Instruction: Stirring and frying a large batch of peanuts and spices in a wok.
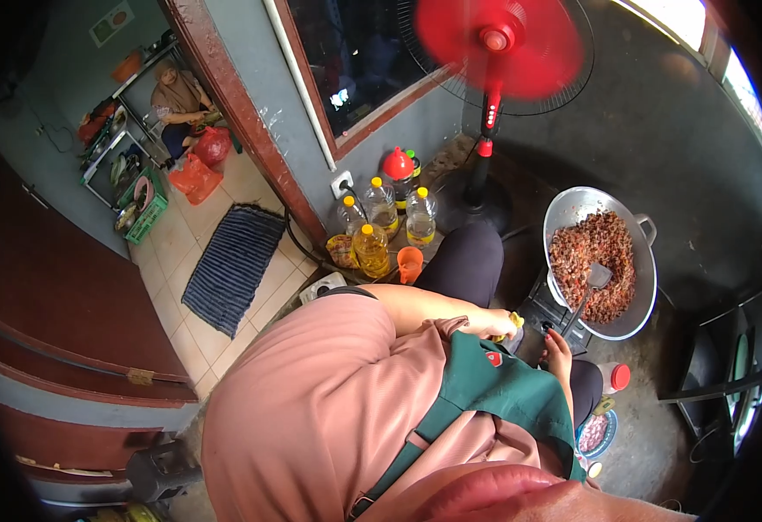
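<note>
A spatula (599,276) with a flat metal blade lies in a reddish-brown chopped food mixture (599,245). The mixture fills much of a large metal wok (643,293), which stands over a gas stove (577,340). My right hand (557,351) is at the lower end of the spatula handle, close to the stove knob (548,326); whether its fingers grip the handle cannot be made out. Nearer the knee, my left hand (503,322) is closed on a bunched yellow cloth (517,321).
Beyond my left leg stand oil bottles (372,251), an orange plastic cup (410,262) and a running red fan (495,42). A red-lidded jar (616,377) and a blue basket (606,442) stand beside my right leg. Through the doorway, a person (182,107) sits beyond a dark mat (234,267).
</note>
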Demonstrator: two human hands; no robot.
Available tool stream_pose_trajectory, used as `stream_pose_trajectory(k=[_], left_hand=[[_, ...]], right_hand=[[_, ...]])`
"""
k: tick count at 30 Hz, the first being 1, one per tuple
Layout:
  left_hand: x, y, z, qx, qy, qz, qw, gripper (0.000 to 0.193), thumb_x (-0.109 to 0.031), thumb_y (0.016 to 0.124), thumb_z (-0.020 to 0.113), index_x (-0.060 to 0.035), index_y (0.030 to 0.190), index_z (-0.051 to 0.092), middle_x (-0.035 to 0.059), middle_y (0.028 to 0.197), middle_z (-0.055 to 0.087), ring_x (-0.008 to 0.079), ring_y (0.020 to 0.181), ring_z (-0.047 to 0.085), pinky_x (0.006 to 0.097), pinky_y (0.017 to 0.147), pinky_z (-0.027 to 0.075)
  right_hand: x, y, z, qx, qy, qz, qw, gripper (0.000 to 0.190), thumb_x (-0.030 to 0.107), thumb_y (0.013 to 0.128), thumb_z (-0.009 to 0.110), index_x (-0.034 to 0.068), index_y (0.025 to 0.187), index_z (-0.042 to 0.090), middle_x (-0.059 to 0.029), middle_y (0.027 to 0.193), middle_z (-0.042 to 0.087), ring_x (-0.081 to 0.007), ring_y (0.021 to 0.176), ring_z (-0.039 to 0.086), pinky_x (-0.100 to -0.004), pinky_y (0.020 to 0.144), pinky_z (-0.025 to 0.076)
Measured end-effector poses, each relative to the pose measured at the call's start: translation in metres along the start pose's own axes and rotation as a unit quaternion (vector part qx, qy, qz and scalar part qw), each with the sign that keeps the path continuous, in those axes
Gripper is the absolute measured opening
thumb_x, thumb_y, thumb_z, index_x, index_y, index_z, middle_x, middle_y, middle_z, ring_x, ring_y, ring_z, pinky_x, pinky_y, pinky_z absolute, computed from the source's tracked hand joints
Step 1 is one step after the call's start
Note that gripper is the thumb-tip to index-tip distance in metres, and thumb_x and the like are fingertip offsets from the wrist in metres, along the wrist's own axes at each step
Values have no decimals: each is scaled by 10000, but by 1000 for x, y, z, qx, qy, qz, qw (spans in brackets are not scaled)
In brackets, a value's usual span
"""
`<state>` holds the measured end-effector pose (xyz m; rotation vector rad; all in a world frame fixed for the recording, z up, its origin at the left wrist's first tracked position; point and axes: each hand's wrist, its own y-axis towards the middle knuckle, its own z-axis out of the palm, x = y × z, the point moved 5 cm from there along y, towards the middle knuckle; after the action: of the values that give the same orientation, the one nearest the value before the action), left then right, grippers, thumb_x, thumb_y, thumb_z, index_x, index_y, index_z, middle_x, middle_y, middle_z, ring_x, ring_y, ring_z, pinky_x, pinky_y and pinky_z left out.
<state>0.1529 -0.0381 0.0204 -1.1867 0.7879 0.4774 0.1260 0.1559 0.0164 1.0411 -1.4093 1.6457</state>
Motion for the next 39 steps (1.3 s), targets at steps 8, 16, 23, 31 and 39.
stream_pose_trajectory(k=[8, 16, 23, 31, 39], left_hand=[[-19, 15, 13, 33, -68, 73, 994, 368, -1, 685, 565, -69, 1041, 501, 78, 944, 535, 212, 917, 503, 375, 766, 429], [-31, 24, 40, 63, -75, 148, 984, 386, 48, 693, 558, -31, 1069, 516, 90, 970, 563, 201, 924, 528, 336, 832, 411], [-53, 15, 53, 41, -27, 145, 988, 307, 73, 686, 510, -21, 977, 539, 102, 855, 554, 207, 808, 524, 367, 719, 426], [-30, 6, 28, -48, -143, 88, 985, 234, 21, 660, 532, -23, 887, 564, 79, 804, 565, 213, 799, 555, 341, 704, 451], [-62, 0, -26, -95, -267, 9, 959, 276, -21, 728, 563, -11, 995, 496, 130, 888, 576, 271, 865, 583, 403, 786, 479]], right_hand=[[3, 5, -2, 7, -26, -7, 1000, 325, 144, 815, 582, 34, 1120, 566, 18, 808, 581, -55, 574, 456, -195, 527, 393], [-3, -3, 3, 38, -74, -40, 996, 248, 152, 814, 600, 14, 1021, 600, 8, 791, 595, -75, 670, 511, -203, 621, 404], [8, -2, -8, 76, -46, -75, 993, 105, 147, 846, 538, 53, 866, 580, 37, 715, 533, -65, 643, 463, -193, 595, 365], [3, -8, 5, -10, 149, 24, 988, 235, 67, 853, 473, 91, 1085, 500, -35, 767, 548, -108, 595, 485, -240, 496, 409], [49, -34, -62, -101, 5, 33, 994, 575, 45, 838, 488, 64, 1352, 230, -33, 634, 505, -91, 414, 417, -229, 359, 354]])
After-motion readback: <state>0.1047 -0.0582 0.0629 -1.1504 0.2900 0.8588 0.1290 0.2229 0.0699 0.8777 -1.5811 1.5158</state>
